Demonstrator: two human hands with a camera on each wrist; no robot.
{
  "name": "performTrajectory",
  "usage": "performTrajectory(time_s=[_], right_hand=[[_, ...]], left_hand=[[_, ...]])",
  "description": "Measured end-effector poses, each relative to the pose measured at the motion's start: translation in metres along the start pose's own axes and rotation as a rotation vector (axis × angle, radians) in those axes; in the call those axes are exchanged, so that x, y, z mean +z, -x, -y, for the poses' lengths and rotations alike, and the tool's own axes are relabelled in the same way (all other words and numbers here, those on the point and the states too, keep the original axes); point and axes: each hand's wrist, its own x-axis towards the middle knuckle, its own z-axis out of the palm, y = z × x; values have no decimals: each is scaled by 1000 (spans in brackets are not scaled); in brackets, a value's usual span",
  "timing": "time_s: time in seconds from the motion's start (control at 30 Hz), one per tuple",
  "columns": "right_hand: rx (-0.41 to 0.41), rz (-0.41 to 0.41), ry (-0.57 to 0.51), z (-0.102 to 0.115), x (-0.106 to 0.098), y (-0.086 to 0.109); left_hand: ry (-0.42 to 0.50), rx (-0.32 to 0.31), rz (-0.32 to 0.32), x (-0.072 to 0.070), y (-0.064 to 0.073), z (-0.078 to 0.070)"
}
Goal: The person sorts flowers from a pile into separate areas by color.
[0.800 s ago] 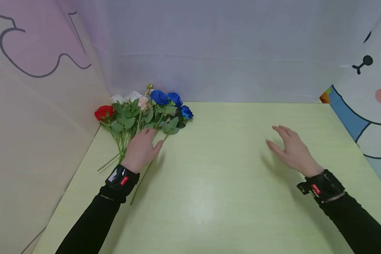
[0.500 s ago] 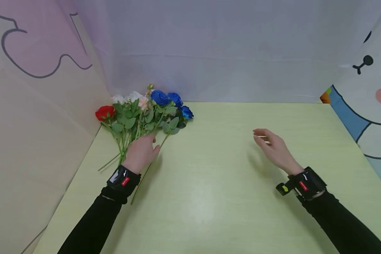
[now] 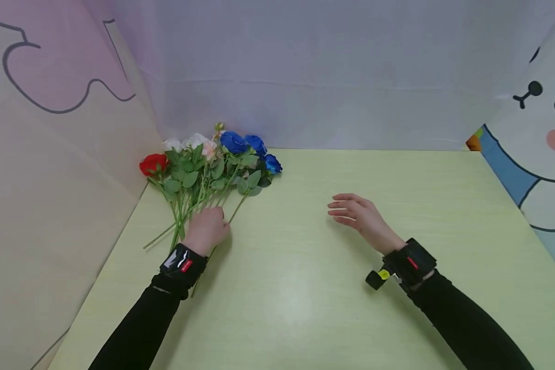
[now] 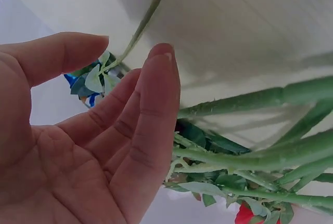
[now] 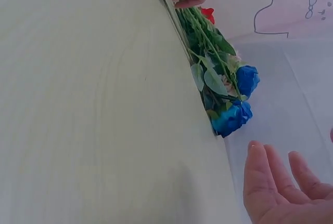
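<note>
My left hand (image 3: 206, 228) is above the stems of a bunch of artificial roses, fingers bent downward. In the left wrist view its thumb and fingers (image 4: 151, 109) are apart, with nothing pinched between them. One separate stem (image 4: 148, 18) of a blue rose runs beyond that gap; whether the hand touches it cannot be told. Several green stems (image 4: 244, 102) lie beside the fingertips. The bunch has blue roses (image 3: 233, 142), a red rose (image 3: 153, 164), white roses (image 3: 195, 140) and a pale pink flower (image 3: 208, 149). My right hand (image 3: 363, 218) hovers over the table, fingers loosely extended, holding nothing.
The pale yellow-green table (image 3: 300, 288) meets a lilac backdrop (image 3: 333, 77) at its far edge, close to the flower heads. Printed cloth (image 3: 51, 180) borders the left side. Another printed cloth (image 3: 550, 154) with a cartoon face borders the right.
My right hand has moved left across the table. The left hand has drawn slightly back towards me along the stems, its fingers bending down. The flowers stay nearly in place.
</note>
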Motion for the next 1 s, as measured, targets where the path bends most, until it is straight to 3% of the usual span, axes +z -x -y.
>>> performTrajectory(time_s=[0.17, 0.47, 0.6, 0.8, 1.0], right_hand=[[42, 24, -100, -4, 10, -5], [73, 32, -151, -12, 18, -7], [78, 44, -157, -13, 21, -7], [105, 50, -202, -16, 24, -8], [124, 44, -224, -18, 25, -9]], left_hand=[[-8, -8, 34, 5, -1, 0], [8, -21, 27, 9, 0, -1], [-2, -47, 56, 10, -1, 0], [-24, -17, 92, 13, -5, -2], [63, -14, 118, 16, -4, -13]])
